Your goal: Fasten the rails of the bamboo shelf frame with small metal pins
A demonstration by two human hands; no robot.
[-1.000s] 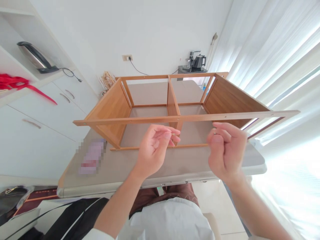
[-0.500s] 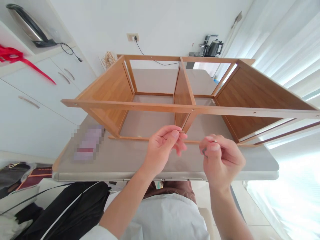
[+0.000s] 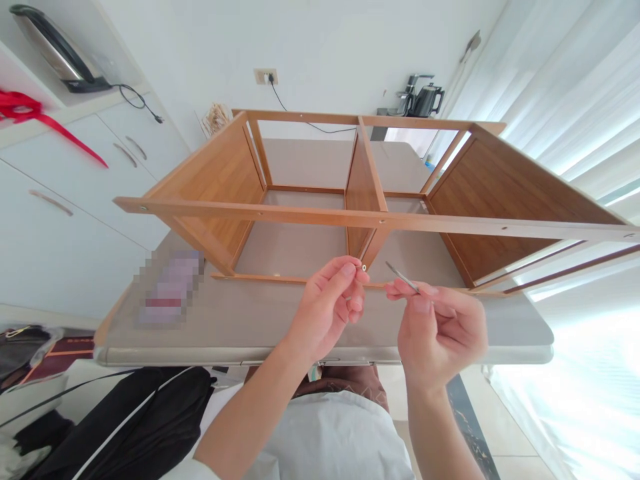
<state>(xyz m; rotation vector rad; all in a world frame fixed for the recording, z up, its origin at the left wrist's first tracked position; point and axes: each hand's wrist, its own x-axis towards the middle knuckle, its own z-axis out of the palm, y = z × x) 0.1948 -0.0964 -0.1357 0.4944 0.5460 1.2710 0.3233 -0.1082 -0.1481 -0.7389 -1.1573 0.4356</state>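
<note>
A wooden shelf frame [image 3: 320,215] lies on its side across the grey table, its slats and panels spanning most of the view. My left hand [image 3: 327,303] pinches a small screw [image 3: 364,268] between thumb and forefinger, its round head facing me, in front of the frame's middle panel [image 3: 367,177]. To the right, my right hand [image 3: 440,323] is closed on a thin metal hex key [image 3: 401,277], whose shaft points up and left towards the screw. The key's tip and the screw are apart. My palm hides the key's other end.
On the table [image 3: 260,333] at left lies a blurred-out item [image 3: 173,290]. An electric kettle [image 3: 55,50] stands on the cabinet at upper left, near a red ribbon [image 3: 50,120]. Behind the frame are a second kettle [image 3: 427,99] and a wall socket [image 3: 265,77]. White curtains hang at right.
The hex key has swung out of my right hand and now points up-left. That hand has shifted slightly left. In my left fingers the screw has turned so its head faces me.
</note>
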